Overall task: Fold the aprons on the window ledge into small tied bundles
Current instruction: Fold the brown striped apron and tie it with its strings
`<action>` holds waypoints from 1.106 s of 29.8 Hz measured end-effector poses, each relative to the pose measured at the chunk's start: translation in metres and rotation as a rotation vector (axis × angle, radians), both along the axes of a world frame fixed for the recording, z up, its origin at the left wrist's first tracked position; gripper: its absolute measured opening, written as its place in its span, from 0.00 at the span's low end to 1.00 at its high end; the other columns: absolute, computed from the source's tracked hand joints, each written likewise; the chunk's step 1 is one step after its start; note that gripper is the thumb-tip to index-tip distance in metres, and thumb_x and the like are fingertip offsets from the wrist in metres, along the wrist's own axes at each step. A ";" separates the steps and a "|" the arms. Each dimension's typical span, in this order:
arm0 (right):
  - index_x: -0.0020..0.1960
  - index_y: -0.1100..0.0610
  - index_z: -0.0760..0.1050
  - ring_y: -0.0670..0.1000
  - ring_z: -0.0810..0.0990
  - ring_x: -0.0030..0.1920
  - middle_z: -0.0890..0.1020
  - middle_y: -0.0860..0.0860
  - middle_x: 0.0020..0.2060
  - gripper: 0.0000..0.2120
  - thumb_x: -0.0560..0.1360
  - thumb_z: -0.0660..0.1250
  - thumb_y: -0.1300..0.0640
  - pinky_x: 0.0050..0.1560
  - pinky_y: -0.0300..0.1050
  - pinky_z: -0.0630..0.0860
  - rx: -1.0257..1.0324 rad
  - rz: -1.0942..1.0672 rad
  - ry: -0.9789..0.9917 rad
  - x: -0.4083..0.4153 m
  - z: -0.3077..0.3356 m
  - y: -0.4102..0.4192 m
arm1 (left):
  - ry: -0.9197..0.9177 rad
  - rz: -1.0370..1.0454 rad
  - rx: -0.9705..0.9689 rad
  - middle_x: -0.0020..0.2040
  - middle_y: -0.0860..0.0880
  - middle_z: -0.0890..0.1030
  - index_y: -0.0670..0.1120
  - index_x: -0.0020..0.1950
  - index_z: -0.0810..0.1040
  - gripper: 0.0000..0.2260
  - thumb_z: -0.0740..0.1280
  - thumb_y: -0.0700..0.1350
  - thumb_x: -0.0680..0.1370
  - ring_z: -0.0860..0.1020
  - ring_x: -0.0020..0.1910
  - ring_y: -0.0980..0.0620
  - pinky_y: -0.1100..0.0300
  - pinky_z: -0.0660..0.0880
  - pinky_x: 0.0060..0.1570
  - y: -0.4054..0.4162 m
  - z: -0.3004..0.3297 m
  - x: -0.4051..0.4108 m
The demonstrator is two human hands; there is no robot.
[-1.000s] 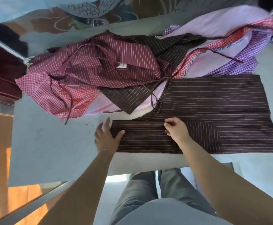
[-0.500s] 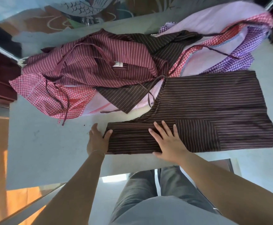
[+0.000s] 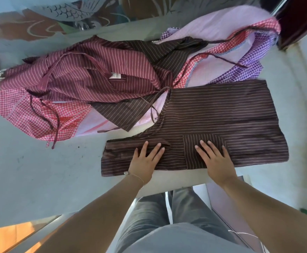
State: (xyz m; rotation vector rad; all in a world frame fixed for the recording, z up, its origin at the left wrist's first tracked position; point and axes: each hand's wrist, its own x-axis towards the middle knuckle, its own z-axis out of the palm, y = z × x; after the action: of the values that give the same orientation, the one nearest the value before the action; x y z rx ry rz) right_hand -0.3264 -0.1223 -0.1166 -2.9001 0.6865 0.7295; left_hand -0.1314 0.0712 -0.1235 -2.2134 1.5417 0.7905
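A dark brown striped apron [image 3: 222,114] lies spread flat on the pale grey window ledge [image 3: 39,170], its near edge folded over into a long band. My left hand [image 3: 145,159] presses flat on the left part of that band, fingers straight and spread. My right hand [image 3: 214,157] lies flat on the apron's pocket patch, fingers straight. Behind the flat apron sits a heap of loose aprons: a maroon striped one [image 3: 98,73], a red checked one [image 3: 21,110], a pink one [image 3: 213,30] and a purple checked one [image 3: 249,66], with ties trailing.
A dark wooden frame [image 3: 295,21] stands at the far right end of the ledge. Patterned glass [image 3: 58,17] runs along the back. Bare ledge surface lies to the left of the flat apron. My grey trousers [image 3: 158,216] show below the ledge's near edge.
Both hands have slid to the right along the folded band. The left hand moved from the band's left end onto it, and the right hand went from curled to flat, reaching the pocket.
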 end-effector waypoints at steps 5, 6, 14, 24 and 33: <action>0.66 0.54 0.75 0.54 0.75 0.65 0.73 0.51 0.69 0.23 0.71 0.69 0.61 0.62 0.53 0.72 0.005 -0.074 -0.041 0.006 0.005 -0.022 | 0.031 0.030 0.041 0.79 0.53 0.50 0.52 0.78 0.50 0.26 0.52 0.42 0.82 0.56 0.75 0.40 0.48 0.55 0.74 -0.033 0.021 0.009; 0.66 0.53 0.75 0.53 0.76 0.63 0.74 0.51 0.68 0.19 0.75 0.64 0.61 0.61 0.50 0.72 0.046 -0.101 0.014 0.015 0.013 -0.027 | 0.079 0.041 0.073 0.78 0.52 0.55 0.53 0.78 0.55 0.25 0.53 0.40 0.81 0.60 0.74 0.41 0.50 0.59 0.72 -0.041 0.030 0.013; 0.44 0.55 0.75 0.51 0.76 0.42 0.78 0.52 0.44 0.07 0.77 0.59 0.56 0.38 0.42 0.70 0.472 -0.127 0.580 0.085 0.067 -0.100 | 0.537 0.231 0.558 0.61 0.46 0.77 0.46 0.65 0.73 0.15 0.56 0.49 0.83 0.75 0.58 0.45 0.53 0.69 0.61 -0.063 0.066 0.056; 0.59 0.56 0.72 0.53 0.74 0.49 0.76 0.53 0.49 0.17 0.83 0.52 0.48 0.47 0.48 0.72 0.221 0.062 0.074 0.099 0.021 -0.141 | 0.440 0.751 0.126 0.51 0.45 0.79 0.47 0.54 0.77 0.09 0.59 0.38 0.79 0.77 0.53 0.46 0.56 0.72 0.53 -0.068 0.020 0.079; 0.52 0.56 0.69 0.49 0.72 0.34 0.69 0.47 0.32 0.14 0.83 0.50 0.49 0.33 0.45 0.68 0.148 0.102 0.005 0.114 0.016 -0.147 | 0.108 0.790 0.002 0.47 0.48 0.78 0.50 0.64 0.72 0.16 0.59 0.42 0.77 0.76 0.46 0.48 0.56 0.73 0.46 -0.080 0.022 0.073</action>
State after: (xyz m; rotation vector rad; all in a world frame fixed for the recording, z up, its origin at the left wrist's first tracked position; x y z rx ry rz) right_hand -0.2122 -0.2692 -0.1003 -2.8155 0.4668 0.7635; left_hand -0.0586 -0.0087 -0.1015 -2.8248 0.6475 1.1202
